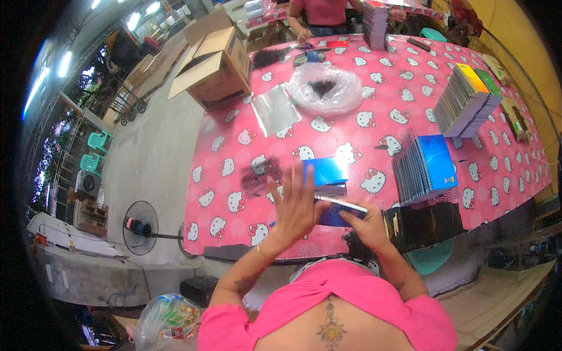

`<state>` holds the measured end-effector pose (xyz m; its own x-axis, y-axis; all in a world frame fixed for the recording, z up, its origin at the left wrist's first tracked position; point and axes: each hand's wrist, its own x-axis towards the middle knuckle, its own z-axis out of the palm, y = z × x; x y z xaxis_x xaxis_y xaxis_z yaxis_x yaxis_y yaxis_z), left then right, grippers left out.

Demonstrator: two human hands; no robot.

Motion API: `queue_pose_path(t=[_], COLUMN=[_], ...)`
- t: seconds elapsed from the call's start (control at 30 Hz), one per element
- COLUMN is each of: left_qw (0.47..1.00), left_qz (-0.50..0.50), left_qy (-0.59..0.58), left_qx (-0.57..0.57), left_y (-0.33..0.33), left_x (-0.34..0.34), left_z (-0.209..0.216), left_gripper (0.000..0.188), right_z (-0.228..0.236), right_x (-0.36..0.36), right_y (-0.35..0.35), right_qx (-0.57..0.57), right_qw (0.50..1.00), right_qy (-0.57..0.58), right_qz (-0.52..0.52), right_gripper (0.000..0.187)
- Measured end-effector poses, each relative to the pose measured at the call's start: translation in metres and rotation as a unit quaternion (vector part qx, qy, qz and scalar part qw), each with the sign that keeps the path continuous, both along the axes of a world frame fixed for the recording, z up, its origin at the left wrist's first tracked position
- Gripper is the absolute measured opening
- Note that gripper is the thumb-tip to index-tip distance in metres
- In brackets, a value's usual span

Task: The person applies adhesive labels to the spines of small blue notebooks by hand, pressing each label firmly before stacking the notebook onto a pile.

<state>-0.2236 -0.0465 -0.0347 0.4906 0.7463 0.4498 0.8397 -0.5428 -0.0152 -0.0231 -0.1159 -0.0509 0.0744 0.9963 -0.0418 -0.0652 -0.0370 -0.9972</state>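
Observation:
A blue-covered notebook (pixel 335 217) is tilted at the near edge of the table, its pale page edge facing up. My right hand (pixel 367 227) grips its right end, with the thumb on the cover. At its other end is my left hand (pixel 294 205), fingers stretched out and pointing away; whether the palm presses on the notebook is hidden. Just beyond lies a small pile of blue notebooks (pixel 324 171), partly covered by my left fingers. To the right stands a row of blue spiral notebooks (pixel 426 168).
Taller stacks of yellow-covered notebooks (pixel 462 99) stand at the far right. A clear plastic bag (pixel 345 96), a clear sheet (pixel 276 111) and an open cardboard box (pixel 216 73) occupy the far left. Another person (pixel 319 14) is across the pink table (pixel 328 137). A fan (pixel 140 227) stands left.

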Motion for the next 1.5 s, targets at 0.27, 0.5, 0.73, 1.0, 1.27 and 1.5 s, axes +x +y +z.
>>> queue_pose_path(t=[0.27,0.5,0.73,1.0,1.27,1.5], left_qw=[0.996,0.98,0.972,0.978,0.982,0.985], left_qz=[-0.055,-0.148,-0.157,-0.199,-0.187,-0.171], left_qy=[0.032,0.116,0.175,0.048,0.024,0.037], left_qx=[0.059,0.064,0.03,-0.028,-0.029,0.001], left_y=[-0.002,-0.019,-0.03,-0.032,-0.033,-0.014], left_x=[-0.005,-0.005,-0.001,0.007,0.02,0.033], left_z=[-0.003,-0.005,-0.004,-0.007,0.01,0.03], left_gripper=[0.086,0.091,0.095,0.092,0.095,0.094], right_z=[0.007,0.015,0.016,0.034,0.028,0.037], right_x=[0.001,0.002,0.0,-0.003,-0.002,-0.004], right_y=[0.003,0.002,0.001,0.003,0.006,0.003], right_qx=[-0.012,0.027,0.014,0.066,0.062,0.057], right_qw=[0.998,0.999,0.993,0.993,0.989,0.997], right_qy=[0.066,0.03,0.117,0.096,0.134,0.05], right_qz=[0.007,0.002,0.004,-0.001,-0.009,0.015], right_gripper=[0.026,0.026,0.03,0.036,0.048,0.063])
